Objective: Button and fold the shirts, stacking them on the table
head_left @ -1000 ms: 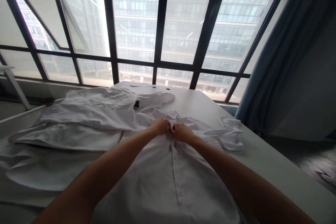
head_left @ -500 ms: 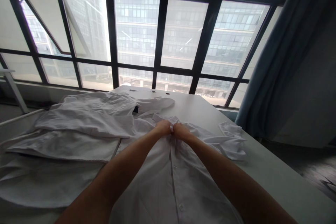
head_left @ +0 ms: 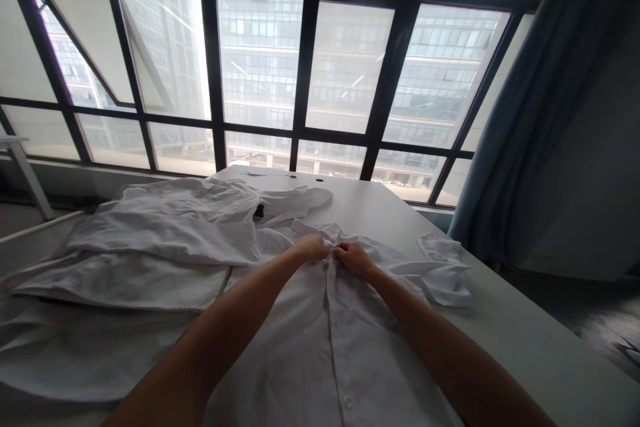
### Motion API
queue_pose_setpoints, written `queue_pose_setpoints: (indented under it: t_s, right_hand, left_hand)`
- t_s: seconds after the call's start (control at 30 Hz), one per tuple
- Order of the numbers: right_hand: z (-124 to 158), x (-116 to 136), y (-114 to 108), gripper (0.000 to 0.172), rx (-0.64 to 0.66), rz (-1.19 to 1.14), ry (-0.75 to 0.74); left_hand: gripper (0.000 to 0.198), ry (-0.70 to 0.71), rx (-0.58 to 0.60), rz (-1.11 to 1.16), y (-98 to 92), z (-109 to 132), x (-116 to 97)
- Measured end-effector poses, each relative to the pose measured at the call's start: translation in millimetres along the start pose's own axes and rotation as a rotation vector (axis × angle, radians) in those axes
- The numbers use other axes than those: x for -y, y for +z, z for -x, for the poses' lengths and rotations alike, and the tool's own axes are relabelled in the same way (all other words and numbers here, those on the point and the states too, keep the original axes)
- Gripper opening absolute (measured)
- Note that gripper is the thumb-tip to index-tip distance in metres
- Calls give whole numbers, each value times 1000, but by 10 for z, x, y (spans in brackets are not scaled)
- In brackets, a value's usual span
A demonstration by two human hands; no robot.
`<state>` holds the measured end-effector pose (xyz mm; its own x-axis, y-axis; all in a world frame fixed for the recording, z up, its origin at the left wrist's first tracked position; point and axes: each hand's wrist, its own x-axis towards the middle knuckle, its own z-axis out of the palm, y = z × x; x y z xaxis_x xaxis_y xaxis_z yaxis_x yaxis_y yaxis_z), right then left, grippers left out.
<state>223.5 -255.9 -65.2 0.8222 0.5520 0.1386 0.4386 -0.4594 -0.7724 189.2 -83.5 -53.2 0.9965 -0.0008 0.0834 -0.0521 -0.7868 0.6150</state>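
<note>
A white button-up shirt [head_left: 290,347] lies spread front-up on the table, its collar at the far end and its placket running toward me. Just below the collar, my left hand [head_left: 313,247] is closed on the left side of the shirt's front opening. My right hand [head_left: 351,258] pinches the placket edge right beside it, fingertips nearly meeting the left ones. Small buttons show lower on the placket. Whatever button or buttonhole lies between the fingers is too small to make out.
More white garments [head_left: 165,220] are heaped on the left, with a small dark patch [head_left: 259,210] among them. The white table [head_left: 370,207] reaches toward the windows. A blue-grey curtain [head_left: 505,127] hangs at the right.
My right hand has shifted slightly right and down, its fingers now showing more in a pinch. My left hand stays nearly in place at the collar. The placket has moved slightly right.
</note>
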Motion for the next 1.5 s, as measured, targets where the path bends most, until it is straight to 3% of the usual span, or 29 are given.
queue_pose_setpoints:
  t_s: [0.33,0.53,0.67,0.87,1.07,1.3,1.5]
  right_hand:
    - [-42,-96,20,14,-26,-95,-52]
    - [44,-53,53,16,-83,-150,-124]
    - [111,-2,76,19,-100,-191,-199]
    - [153,32,92,23,-122,-253,-196]
    - [178,60,64,22,-88,-298,-168]
    - [181,108,-9,14,41,-441,-24]
    - [188,71,-16,18,62,-364,-87]
  left_hand:
    - [29,-55,-13,52,-26,156,-130]
    - [28,-65,-14,431,-31,337,-47]
    - [40,-20,47,603,-23,419,18]
    - [55,31,43,524,22,399,47]
    - [57,31,63,518,17,398,45]
    - [52,65,139,579,-8,437,14]
    - [51,97,170,600,-6,436,28]
